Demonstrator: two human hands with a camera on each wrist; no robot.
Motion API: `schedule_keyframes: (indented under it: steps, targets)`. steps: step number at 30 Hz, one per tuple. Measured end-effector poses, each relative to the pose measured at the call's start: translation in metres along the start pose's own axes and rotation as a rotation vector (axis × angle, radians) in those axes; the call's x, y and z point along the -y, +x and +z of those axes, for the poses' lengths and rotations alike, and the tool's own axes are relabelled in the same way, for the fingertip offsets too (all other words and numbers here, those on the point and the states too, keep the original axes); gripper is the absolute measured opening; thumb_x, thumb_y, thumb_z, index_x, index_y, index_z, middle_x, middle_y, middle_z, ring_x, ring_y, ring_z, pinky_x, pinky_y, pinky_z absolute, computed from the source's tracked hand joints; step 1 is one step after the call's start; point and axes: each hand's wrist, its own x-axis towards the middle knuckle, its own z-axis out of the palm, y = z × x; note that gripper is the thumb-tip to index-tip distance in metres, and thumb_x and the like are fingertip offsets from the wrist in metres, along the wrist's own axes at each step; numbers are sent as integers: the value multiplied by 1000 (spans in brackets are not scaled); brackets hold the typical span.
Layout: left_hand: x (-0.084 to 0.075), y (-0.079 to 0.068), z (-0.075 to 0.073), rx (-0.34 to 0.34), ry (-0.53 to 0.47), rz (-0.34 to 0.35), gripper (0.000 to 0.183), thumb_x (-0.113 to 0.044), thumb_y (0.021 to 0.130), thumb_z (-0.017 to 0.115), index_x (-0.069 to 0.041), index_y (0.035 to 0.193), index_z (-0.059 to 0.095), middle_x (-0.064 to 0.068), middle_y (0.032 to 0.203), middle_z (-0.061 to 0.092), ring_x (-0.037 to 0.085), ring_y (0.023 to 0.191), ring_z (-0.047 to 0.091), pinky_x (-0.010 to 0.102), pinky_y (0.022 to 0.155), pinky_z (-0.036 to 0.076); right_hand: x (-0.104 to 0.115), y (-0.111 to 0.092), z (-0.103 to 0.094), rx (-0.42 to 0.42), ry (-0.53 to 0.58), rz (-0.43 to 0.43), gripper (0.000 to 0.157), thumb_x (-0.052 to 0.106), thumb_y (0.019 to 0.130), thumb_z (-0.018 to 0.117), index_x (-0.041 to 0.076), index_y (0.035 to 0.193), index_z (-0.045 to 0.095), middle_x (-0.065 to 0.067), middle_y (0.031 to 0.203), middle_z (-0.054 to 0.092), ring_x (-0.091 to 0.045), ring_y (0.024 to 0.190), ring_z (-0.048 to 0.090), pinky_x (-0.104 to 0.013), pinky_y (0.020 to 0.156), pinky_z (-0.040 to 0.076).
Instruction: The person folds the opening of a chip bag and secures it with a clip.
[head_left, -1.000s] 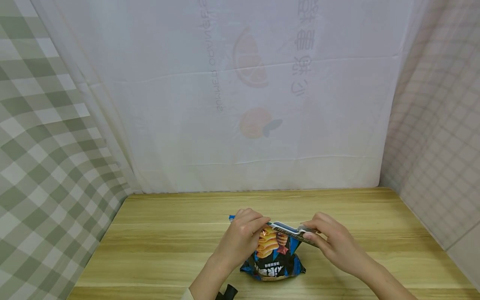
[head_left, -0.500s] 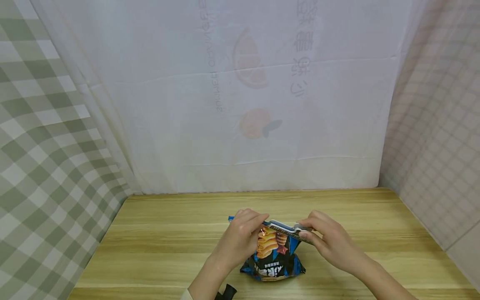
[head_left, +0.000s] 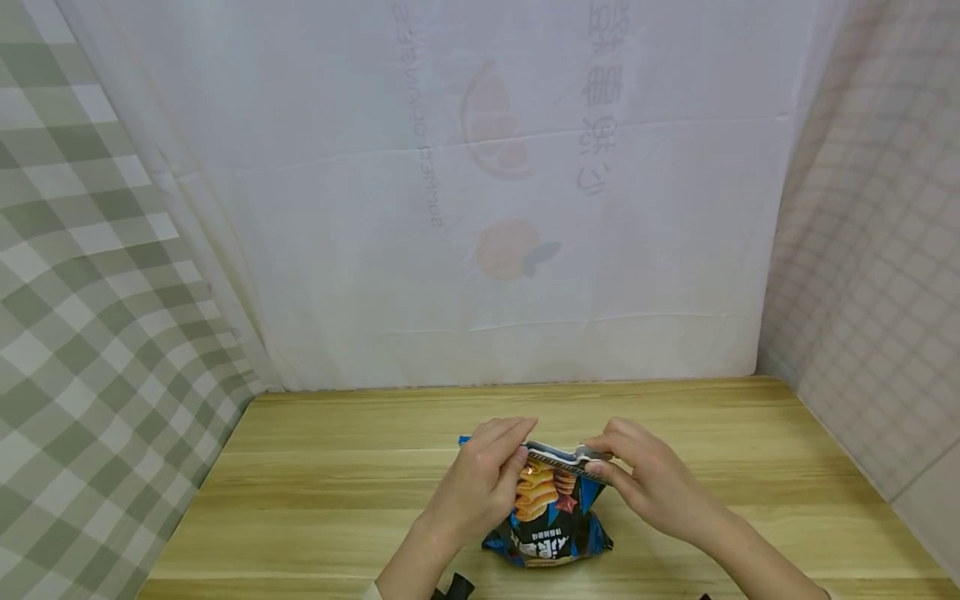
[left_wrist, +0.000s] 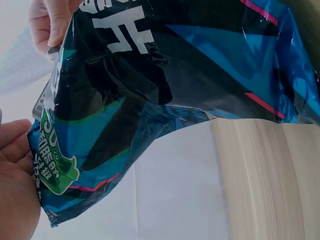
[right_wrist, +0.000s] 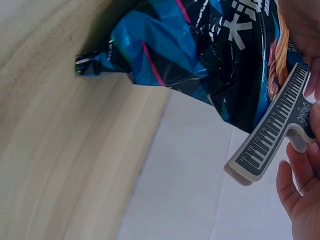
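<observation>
A black and blue snack bag (head_left: 551, 533), printed with wavy chips and a red star, is held up by its top edge over the wooden table (head_left: 315, 492). A long clip (head_left: 558, 457) with a piano-key print (right_wrist: 272, 125) lies along that top edge. My right hand (head_left: 660, 479) pinches the clip's raised grip between thumb and fingers. My left hand (head_left: 480, 479) pinches the bag's top left corner, its thumb beside the clip's left end. In the left wrist view a green label (left_wrist: 57, 160) shows near that corner. How deep the bag sits in the clip is hidden.
Behind the table hangs a white cloth (head_left: 360, 275) with faded orange prints. A green checked cloth (head_left: 97, 333) covers the left side, a pale gridded one (head_left: 870, 292) the right. A black object (head_left: 457, 587) shows at the front edge beside the left forearm.
My right hand and the clip have moved left along the bag's top, closer to my left hand. The left thumb now shows at the clip's end. The bag has barely moved.
</observation>
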Motion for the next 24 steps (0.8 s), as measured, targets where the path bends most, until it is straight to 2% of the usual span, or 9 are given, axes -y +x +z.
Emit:
schedule_keyframes:
  steps: [4, 7, 11, 14, 19, 22, 24]
  targets:
    - [-3, -2, -1, -8, -80, -29, 39, -2, 107, 53, 2, 144, 59, 14, 139, 64, 29, 129, 61, 43, 105, 53, 1, 5, 2, 13, 12, -10, 23, 32, 103, 62, 14, 112, 73, 14, 93, 58, -2, 80, 50, -15, 65, 38]
    - [-3, -2, -3, -16, -71, -16, 39, -4, 107, 52, 1, 145, 59, 14, 140, 63, 29, 130, 60, 44, 105, 53, 1, 7, 2, 14, 18, -16, 25, 32, 103, 64, 12, 114, 73, 12, 95, 60, -3, 82, 55, -14, 67, 41]
    - [-2, 1, -9, -16, 51, 59, 40, -8, 105, 56, 0, 144, 59, 15, 140, 64, 28, 130, 60, 44, 107, 51, 1, 6, 2, 10, 35, -14, 27, 26, 100, 71, 9, 120, 73, 7, 102, 66, -7, 86, 62, -14, 71, 45]
    - [1, 3, -14, -16, 146, 110, 42, -10, 103, 58, 0, 144, 60, 15, 140, 64, 27, 130, 60, 44, 108, 49, 0, 5, 0, 11, 40, 8, 34, 16, 94, 79, 9, 126, 71, 3, 110, 70, -9, 89, 64, -15, 74, 47]
    - [10, -1, -22, -30, 227, 128, 45, -8, 98, 63, 0, 142, 61, 16, 141, 63, 29, 130, 60, 47, 109, 49, 0, 4, -7, 15, -13, 77, 49, 2, 86, 83, 11, 132, 68, 2, 119, 71, -12, 94, 65, -21, 76, 52]
    - [16, -5, -25, -49, 278, 138, 43, -14, 100, 61, -1, 142, 61, 17, 142, 62, 31, 129, 61, 50, 107, 49, 0, 1, -12, 16, -64, 126, 52, 0, 86, 82, 11, 134, 67, 3, 122, 70, -13, 99, 67, -28, 76, 55]
    - [20, -8, -28, -62, 312, 146, 44, -19, 102, 58, -1, 143, 60, 17, 144, 60, 32, 129, 60, 51, 105, 49, 0, -3, -16, 10, -98, 153, 54, 0, 86, 82, 10, 136, 66, 1, 126, 69, -16, 103, 67, -27, 80, 55]
